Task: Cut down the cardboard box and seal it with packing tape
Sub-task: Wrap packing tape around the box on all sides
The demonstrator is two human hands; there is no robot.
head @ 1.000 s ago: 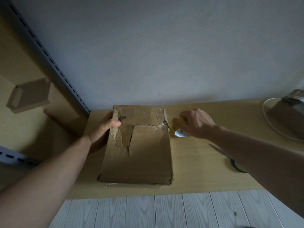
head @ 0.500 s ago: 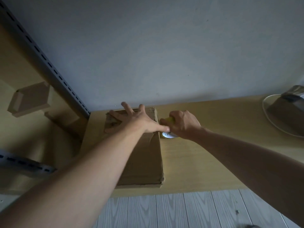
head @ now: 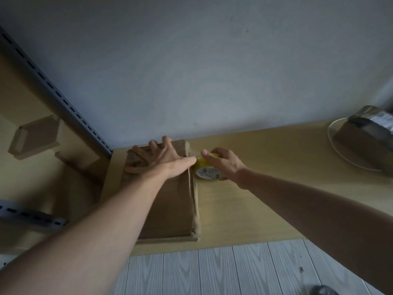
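Observation:
A flattened brown cardboard box (head: pixel 170 205) lies on the wooden table (head: pixel 265 188), its far end near the wall. My left hand (head: pixel 163 159) presses flat on the box's far end with fingers spread, the thumb reaching to the box's right edge. My right hand (head: pixel 223 162) grips a yellow roll of packing tape (head: pixel 207 171) standing right beside that edge, touching the box. A short stretch of clear tape seems to run from the roll onto the box under my left thumb.
A taped parcel (head: pixel 365 137) with a white cable loop (head: pixel 340 160) sits at the table's far right. A slotted metal shelf rail (head: pixel 63 103) and wooden panels stand at the left. Pale floorboards (head: pixel 212 271) lie below the table's front edge.
My left hand left the box's left side and now presses flat on its top. My right hand brought the tape roll left against the box's right edge.

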